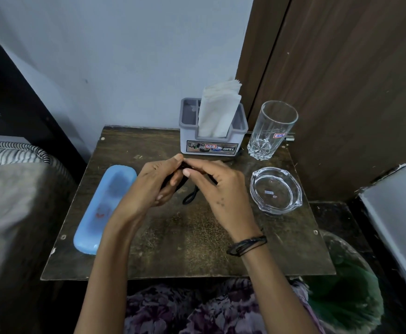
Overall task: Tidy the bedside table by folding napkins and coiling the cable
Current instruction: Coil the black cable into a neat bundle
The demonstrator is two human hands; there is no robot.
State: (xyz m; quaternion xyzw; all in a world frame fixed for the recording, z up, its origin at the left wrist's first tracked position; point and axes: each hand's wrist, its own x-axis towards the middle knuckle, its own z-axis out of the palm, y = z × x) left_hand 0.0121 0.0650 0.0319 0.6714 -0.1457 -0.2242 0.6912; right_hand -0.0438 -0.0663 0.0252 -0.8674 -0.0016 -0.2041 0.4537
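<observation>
Over the middle of the dark wooden bedside table [197, 242], both my hands pinch a thin black cable [189, 198]. My left hand [152, 184] and my right hand [217, 189] meet fingertip to fingertip, and a small loop of the cable hangs below them just above the tabletop. Most of the cable is hidden inside my fingers. White folded napkins [218, 109] stand upright in a grey holder [212, 143] at the back of the table, behind my hands.
A light blue oblong case [105, 208] lies along the table's left side. A tall clear glass [270, 130] stands at the back right, a glass ashtray [275, 190] in front of it. A bed adjoins on the left, a wooden panel on the right.
</observation>
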